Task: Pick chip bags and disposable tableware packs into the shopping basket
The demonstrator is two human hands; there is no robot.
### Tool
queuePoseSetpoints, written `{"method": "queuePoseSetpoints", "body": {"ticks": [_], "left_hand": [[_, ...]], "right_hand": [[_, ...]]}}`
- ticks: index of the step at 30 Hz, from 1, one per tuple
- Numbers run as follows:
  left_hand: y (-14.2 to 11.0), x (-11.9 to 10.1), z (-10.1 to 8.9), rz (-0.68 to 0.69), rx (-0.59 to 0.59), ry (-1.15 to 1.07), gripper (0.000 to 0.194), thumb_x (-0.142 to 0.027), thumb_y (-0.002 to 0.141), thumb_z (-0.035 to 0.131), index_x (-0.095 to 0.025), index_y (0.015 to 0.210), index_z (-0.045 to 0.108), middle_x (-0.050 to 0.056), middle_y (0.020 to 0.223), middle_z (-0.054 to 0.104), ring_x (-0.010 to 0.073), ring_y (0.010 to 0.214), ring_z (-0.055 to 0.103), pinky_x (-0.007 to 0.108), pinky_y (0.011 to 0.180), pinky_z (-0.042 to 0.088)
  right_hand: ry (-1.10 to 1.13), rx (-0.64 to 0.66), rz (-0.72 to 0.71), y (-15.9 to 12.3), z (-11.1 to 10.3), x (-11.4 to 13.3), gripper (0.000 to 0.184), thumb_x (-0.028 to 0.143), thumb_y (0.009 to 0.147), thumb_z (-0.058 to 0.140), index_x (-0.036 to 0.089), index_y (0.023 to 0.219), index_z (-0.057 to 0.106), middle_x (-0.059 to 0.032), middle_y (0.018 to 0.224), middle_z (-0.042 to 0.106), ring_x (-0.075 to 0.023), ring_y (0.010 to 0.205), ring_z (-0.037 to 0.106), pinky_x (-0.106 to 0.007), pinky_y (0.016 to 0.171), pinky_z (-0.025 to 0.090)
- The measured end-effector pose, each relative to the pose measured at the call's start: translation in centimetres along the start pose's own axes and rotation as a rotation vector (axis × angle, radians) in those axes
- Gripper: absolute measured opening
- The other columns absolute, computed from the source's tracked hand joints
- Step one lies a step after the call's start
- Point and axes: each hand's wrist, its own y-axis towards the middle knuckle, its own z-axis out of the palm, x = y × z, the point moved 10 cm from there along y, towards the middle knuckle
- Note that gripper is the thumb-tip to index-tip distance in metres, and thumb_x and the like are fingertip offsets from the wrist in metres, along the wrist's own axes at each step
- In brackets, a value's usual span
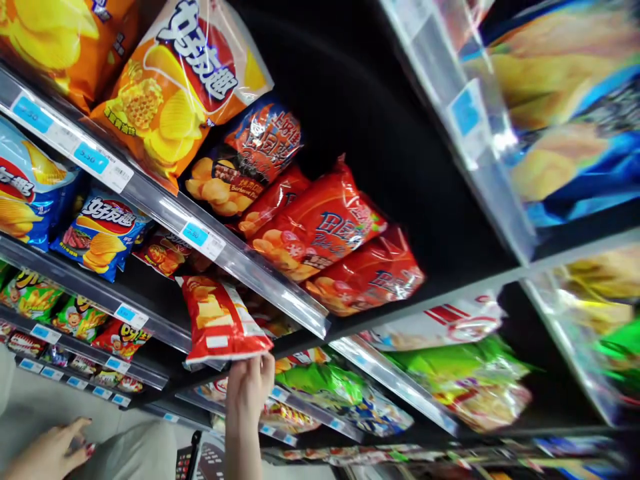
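My right hand (pixel 251 383) reaches up from the bottom of the view, its fingers closed on the lower edge of a red and white bag of chips (pixel 223 320). The bag is tilted in front of a shelf edge, and my fingertips are partly hidden behind it. At the lower left my left hand (pixel 57 452) hangs low beside a light trouser leg, its fingers apart with nothing in them. Just above the held bag, several red chip bags (pixel 320 230) lean on a shelf beside a dark barbecue-flavour bag (pixel 247 157).
Shelf edges with blue price tags (pixel 91 157) slant across the view. Large orange chip bags (pixel 173 87) stand at the upper left, blue ones (pixel 100 233) below. Green bags (pixel 465 377) lie to the right. Part of a black and red basket or cart (pixel 193 457) shows at the bottom.
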Motion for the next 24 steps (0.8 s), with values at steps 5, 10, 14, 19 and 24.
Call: {"method": "queuePoseSetpoints", "body": {"ticks": [5,10,14,19,24], "left_hand": [[-3.5,-6.1,2.0,-0.003,0.297,-0.775,0.068,-0.077,0.049,0.049,-0.039,0.103,0.064,0.001,0.101,0.073,0.0268,0.094,0.067,0.04,0.079,0.051],[-5.3,-6.9,-2.1,0.037,0.119,-1.12,0.053,-0.055,0.048,0.073,-0.022,0.088,0.068,0.007,0.094,0.074,0.0313,0.101,0.065,0.042,0.089,0.049],[-5.1,-3.7,-5.2,-0.078,-0.12,-1.165,0.027,-0.036,0.065,0.067,-0.019,0.085,0.06,0.006,0.082,0.074,0.0249,0.089,0.07,0.038,0.086,0.053],[-5.2,-3.4,-6.4,-0.129,-0.203,-1.186,0.033,-0.037,0.077,0.061,-0.014,0.1,0.058,0.009,0.081,0.075,0.0237,0.074,0.072,0.035,0.073,0.058],[-5.6,-4.6,-8.2,0.009,-0.327,-1.13,0.046,-0.033,0.073,0.07,-0.016,0.113,0.056,0.008,0.083,0.075,0.0231,0.068,0.072,0.032,0.063,0.058]], "right_hand": [[0.496,0.051,0.51,-13.9,-1.9,-1.9,0.04,0.042,0.083,0.061,0.034,0.119,0.048,-0.0032,0.1,0.067,-0.0205,0.082,0.067,-0.039,0.076,0.055],[0.517,0.15,0.729,-27.0,-0.2,-3.5,0.039,0.043,0.078,0.063,0.033,0.114,0.052,-0.0023,0.095,0.068,-0.0222,0.078,0.066,-0.038,0.07,0.055],[0.701,0.229,0.857,-31.5,3.0,-3.5,0.027,0.039,0.069,0.072,0.027,0.09,0.06,0.0001,0.086,0.063,-0.0179,0.076,0.062,-0.031,0.068,0.053],[0.803,0.393,0.881,-32.0,4.8,-2.7,0.046,0.059,0.072,0.062,0.021,0.099,0.061,-0.0069,0.093,0.063,-0.0218,0.08,0.062,-0.034,0.066,0.052],[0.828,0.521,0.844,-32.4,5.6,-2.3,0.064,0.071,0.067,0.059,0.024,0.111,0.057,-0.0038,0.089,0.062,-0.021,0.076,0.063,-0.035,0.067,0.053]]}}
